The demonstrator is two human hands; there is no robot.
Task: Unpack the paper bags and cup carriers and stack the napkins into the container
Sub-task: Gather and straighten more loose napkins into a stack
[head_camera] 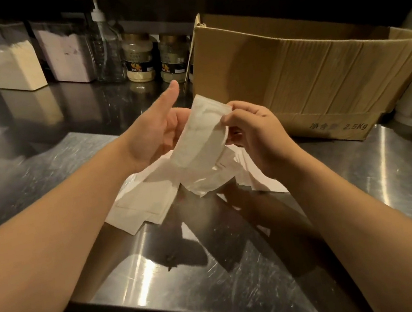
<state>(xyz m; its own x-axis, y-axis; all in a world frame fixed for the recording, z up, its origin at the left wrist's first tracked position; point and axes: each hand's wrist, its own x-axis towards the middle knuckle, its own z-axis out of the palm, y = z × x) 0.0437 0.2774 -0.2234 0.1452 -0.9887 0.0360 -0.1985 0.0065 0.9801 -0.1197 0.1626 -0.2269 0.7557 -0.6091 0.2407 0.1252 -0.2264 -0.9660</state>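
White napkin pack | right hand fingers pinch it | left hand fingers hidden, grip unclear

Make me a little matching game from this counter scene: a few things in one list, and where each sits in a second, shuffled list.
Things:
1. cardboard box
2. pump bottle
3. napkin pack
4. loose napkins

Places:
A. lying flat on the steel counter, under the hands
B. held up between the left hand and right hand
C. back right, flap open
D. back row, left of two jars

Pairs: 1-C, 2-D, 3-B, 4-A
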